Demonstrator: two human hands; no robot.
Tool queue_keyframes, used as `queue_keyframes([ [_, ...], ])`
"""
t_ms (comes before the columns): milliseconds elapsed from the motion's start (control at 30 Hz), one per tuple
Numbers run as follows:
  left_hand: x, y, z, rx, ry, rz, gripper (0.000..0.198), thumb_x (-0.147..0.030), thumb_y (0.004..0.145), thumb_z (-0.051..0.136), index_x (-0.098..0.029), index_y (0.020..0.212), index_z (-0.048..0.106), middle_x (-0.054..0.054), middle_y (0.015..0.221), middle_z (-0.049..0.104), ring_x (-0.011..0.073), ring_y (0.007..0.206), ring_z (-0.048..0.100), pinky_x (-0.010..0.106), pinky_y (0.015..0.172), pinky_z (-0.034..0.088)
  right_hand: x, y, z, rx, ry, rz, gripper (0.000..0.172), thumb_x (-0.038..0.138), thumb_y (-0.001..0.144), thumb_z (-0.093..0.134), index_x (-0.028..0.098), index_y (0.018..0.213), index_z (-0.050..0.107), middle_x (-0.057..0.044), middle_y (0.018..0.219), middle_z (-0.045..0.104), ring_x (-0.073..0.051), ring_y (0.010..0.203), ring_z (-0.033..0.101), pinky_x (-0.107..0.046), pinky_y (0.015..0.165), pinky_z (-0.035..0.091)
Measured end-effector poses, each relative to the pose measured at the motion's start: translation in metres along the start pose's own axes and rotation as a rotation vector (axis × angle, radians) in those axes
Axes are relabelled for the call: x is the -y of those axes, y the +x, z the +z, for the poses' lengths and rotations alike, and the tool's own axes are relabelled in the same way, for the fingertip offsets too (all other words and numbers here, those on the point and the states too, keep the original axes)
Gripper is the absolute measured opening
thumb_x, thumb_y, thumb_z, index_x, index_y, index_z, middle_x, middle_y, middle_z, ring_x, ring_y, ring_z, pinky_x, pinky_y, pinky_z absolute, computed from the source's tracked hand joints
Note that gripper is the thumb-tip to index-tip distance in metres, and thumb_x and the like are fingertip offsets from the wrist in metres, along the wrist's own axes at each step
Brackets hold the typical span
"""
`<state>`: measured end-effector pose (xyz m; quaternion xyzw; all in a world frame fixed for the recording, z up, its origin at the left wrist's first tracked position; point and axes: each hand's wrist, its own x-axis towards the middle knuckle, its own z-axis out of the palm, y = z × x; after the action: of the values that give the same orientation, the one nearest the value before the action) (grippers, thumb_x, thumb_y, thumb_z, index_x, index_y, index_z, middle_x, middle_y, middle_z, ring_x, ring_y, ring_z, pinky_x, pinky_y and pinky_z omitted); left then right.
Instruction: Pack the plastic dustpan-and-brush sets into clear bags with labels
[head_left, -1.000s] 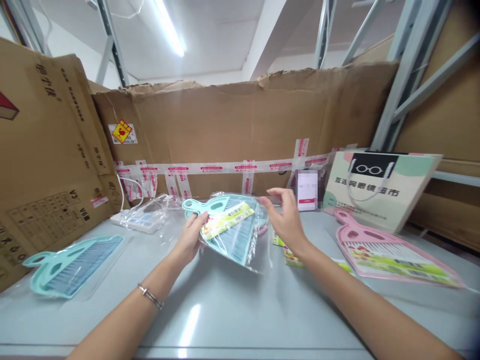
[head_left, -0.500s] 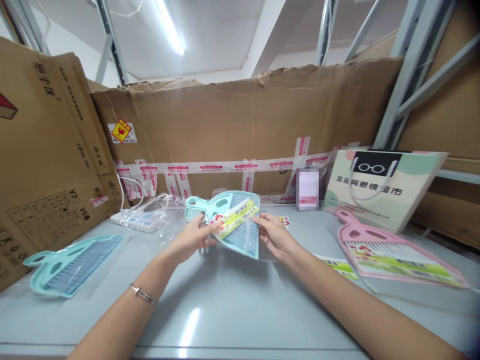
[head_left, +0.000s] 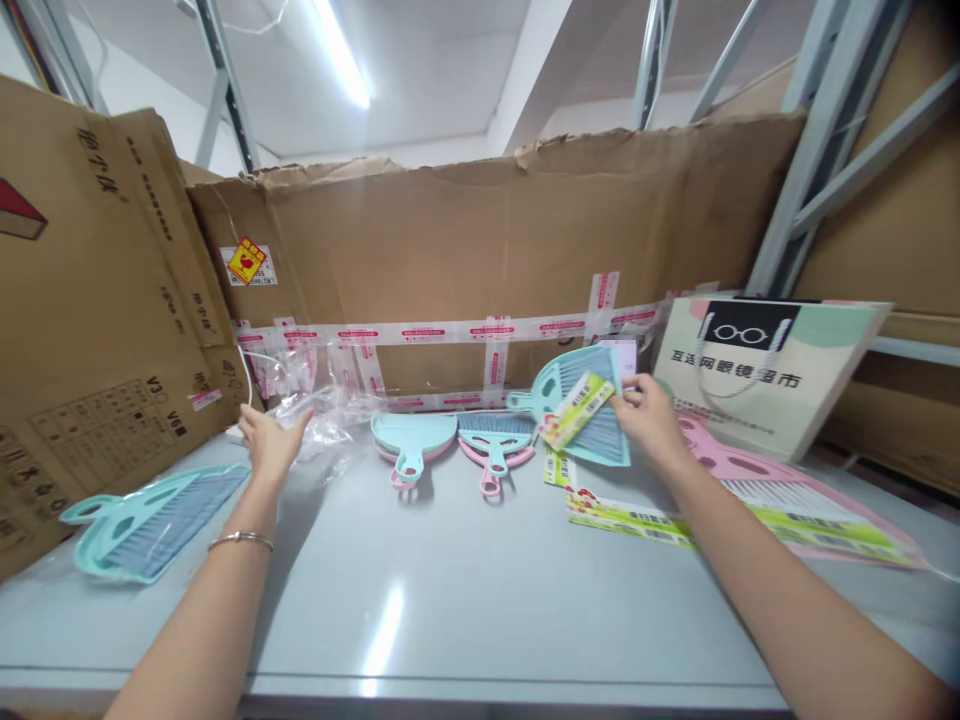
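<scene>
My right hand (head_left: 651, 418) grips a teal dustpan-and-brush set (head_left: 581, 405) with a yellow-green label, held tilted above the table at the right of centre. My left hand (head_left: 268, 443) reaches to the far left, fingers closed on the crumpled clear plastic bag (head_left: 322, 415) beside a white power strip. Between the hands, two small stacked dustpan sets (head_left: 416, 440) (head_left: 495, 445) in teal and pink lie on the grey table (head_left: 450, 590). Printed label cards (head_left: 626, 517) lie under my right forearm.
A bagged teal brush set (head_left: 150, 510) lies at the left edge. A pink set (head_left: 795, 500) lies at the right in front of a paper shopping bag (head_left: 765, 370). Taped cardboard walls (head_left: 487, 260) close in the back and left. A metal rack stands at the right.
The teal set has come out of its clear bag. My right hand carried it to the right while my left hand drew the bag away to the left, uncovering the two small dustpan sets.
</scene>
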<state>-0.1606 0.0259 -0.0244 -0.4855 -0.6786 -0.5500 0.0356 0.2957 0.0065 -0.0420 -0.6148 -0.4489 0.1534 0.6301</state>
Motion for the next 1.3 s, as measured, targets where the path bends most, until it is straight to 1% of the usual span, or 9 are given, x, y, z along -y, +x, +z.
queue_keyframes([
  [200, -0.049, -0.038, 0.013, -0.128, -0.058, 0.455, 0.062, -0.033, 0.078, 0.059, -0.014, 0.132, 0.034, 0.021, 0.144, 0.024, 0.0314, 0.136, 0.020, 0.050, 0.110, 0.020, 0.016, 0.005, -0.019, -0.270, -0.018, -0.196, 0.013, 0.018, 0.067, 0.052, 0.023, 0.078, 0.046, -0.003, 0.077, 0.060, -0.021, 0.079, 0.060, -0.036, 0.076, 0.045],
  [300, -0.075, -0.062, 0.020, 0.338, -0.379, 0.445, 0.042, -0.034, 0.083, 0.051, -0.020, 0.123, 0.046, 0.014, 0.123, 0.053, 0.0265, 0.120, 0.047, 0.046, 0.098, 0.040, 0.025, 0.002, -0.011, -0.204, 0.303, 0.098, 0.019, 0.015, 0.062, 0.056, 0.023, 0.074, 0.043, -0.001, 0.070, 0.057, -0.019, 0.067, 0.059, -0.034, 0.065, 0.048],
  [367, -0.087, -0.077, 0.022, 0.785, -0.576, 0.399, 0.051, -0.034, 0.082, 0.054, -0.023, 0.129, 0.040, 0.013, 0.125, 0.054, 0.0255, 0.118, 0.050, 0.042, 0.092, 0.047, 0.029, -0.009, 0.001, 0.077, 0.400, 0.232, 0.020, 0.014, 0.059, 0.060, 0.022, 0.072, 0.047, -0.001, 0.068, 0.059, -0.018, 0.063, 0.059, -0.033, 0.061, 0.049],
  [467, -0.096, -0.096, 0.019, 1.012, -0.781, 0.331, 0.066, -0.035, 0.076, 0.064, -0.026, 0.133, 0.033, 0.013, 0.142, 0.039, 0.0270, 0.120, 0.048, 0.038, 0.086, 0.052, 0.035, -0.036, 0.023, 0.601, 0.507, 0.389, 0.020, 0.016, 0.059, 0.065, 0.018, 0.077, 0.056, -0.005, 0.078, 0.063, -0.018, 0.070, 0.060, -0.033, 0.068, 0.050],
  [567, -0.100, -0.103, 0.013, 0.936, -0.880, 0.267, 0.048, -0.037, 0.074, 0.067, -0.021, 0.113, 0.045, 0.014, 0.132, 0.050, 0.0258, 0.109, 0.057, 0.038, 0.078, 0.055, 0.045, -0.061, 0.039, 0.585, 0.441, 0.315, 0.021, 0.023, 0.065, 0.065, 0.019, 0.084, 0.057, -0.006, 0.084, 0.061, -0.019, 0.079, 0.059, -0.034, 0.074, 0.048],
  [667, -0.103, -0.102, 0.008, 0.815, -0.855, 0.304, 0.035, -0.035, 0.071, 0.070, -0.020, 0.094, 0.048, 0.012, 0.118, 0.062, 0.0230, 0.097, 0.063, 0.033, 0.072, 0.055, 0.059, -0.077, 0.044, 0.256, 0.187, -0.210, 0.022, 0.033, 0.073, 0.062, 0.025, 0.093, 0.059, -0.005, 0.095, 0.056, -0.021, 0.097, 0.052, -0.039, 0.086, 0.043],
  [800, -0.106, -0.104, 0.005, 0.780, -0.781, 0.429, 0.034, -0.032, 0.070, 0.071, -0.020, 0.095, 0.051, 0.011, 0.115, 0.063, 0.0217, 0.090, 0.065, 0.030, 0.067, 0.053, 0.077, -0.087, 0.049, 0.539, -0.242, -0.778, 0.029, 0.037, 0.072, 0.066, 0.029, 0.099, 0.062, -0.006, 0.100, 0.047, -0.024, 0.098, 0.046, -0.044, 0.090, 0.037],
  [1000, -0.101, -0.098, -0.003, 0.694, -0.642, 0.572, 0.032, -0.032, 0.074, 0.067, -0.020, 0.098, 0.051, 0.008, 0.102, 0.067, 0.0231, 0.100, 0.063, 0.033, 0.080, 0.051, 0.100, -0.065, 0.048, 0.977, -0.260, -0.778, 0.007, 0.023, 0.081, 0.054, 0.021, 0.087, 0.056, -0.003, 0.091, 0.041, -0.015, 0.084, 0.047, -0.033, 0.078, 0.043],
  [1300, -0.065, -0.072, 0.022, 0.247, -0.168, 0.643, 0.025, -0.039, 0.075, 0.064, -0.020, 0.079, 0.048, 0.007, 0.097, 0.067, 0.0194, 0.085, 0.064, 0.030, 0.068, 0.050, 0.045, -0.014, 0.081, 0.953, -0.668, -0.946, 0.015, 0.005, 0.067, 0.059, 0.016, 0.077, 0.059, -0.005, 0.088, 0.046, -0.017, 0.082, 0.045, -0.031, 0.073, 0.041],
])
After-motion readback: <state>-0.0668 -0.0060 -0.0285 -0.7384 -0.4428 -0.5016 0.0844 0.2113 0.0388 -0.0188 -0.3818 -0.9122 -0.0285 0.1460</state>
